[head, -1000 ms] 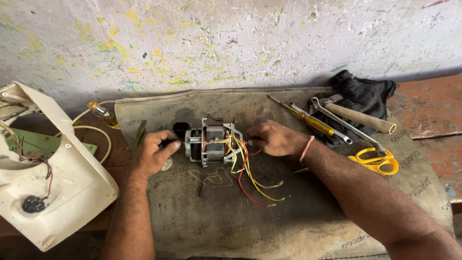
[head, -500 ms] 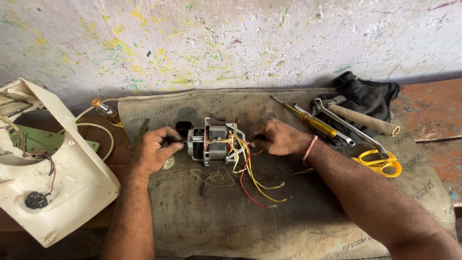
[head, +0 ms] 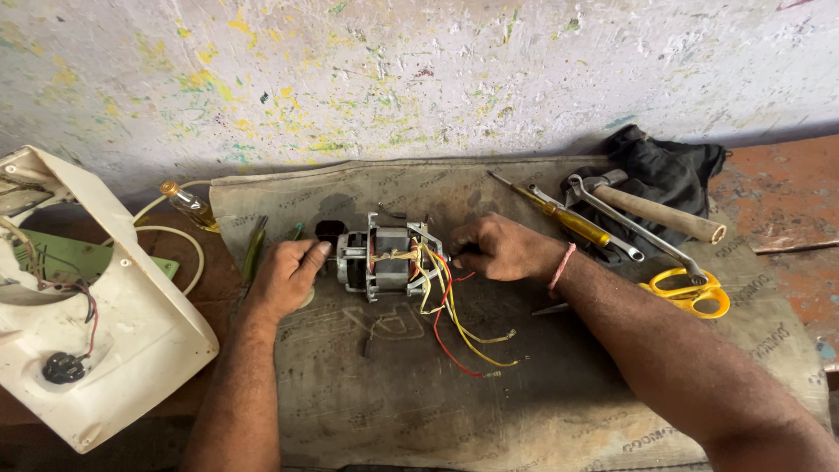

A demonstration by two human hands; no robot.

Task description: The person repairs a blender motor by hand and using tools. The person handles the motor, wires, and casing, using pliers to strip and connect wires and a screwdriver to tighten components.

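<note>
yellow scissors (head: 690,293), hammer (head: 651,208), screwdriver (head: 555,212), white housing (head: 114,332), black cloth (head: 664,166).

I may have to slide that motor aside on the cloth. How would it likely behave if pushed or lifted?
The motor looks like a metal frame around copper windings, so it is probably heavy for its size. Lying on its side on the sackcloth, it would likely drag rather than roll. Its loose red and yellow wires would probably trail floppily and might snag.

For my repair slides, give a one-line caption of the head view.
Left hand and right hand grip a small electric motor on sackcloth, tools alongside.
</note>
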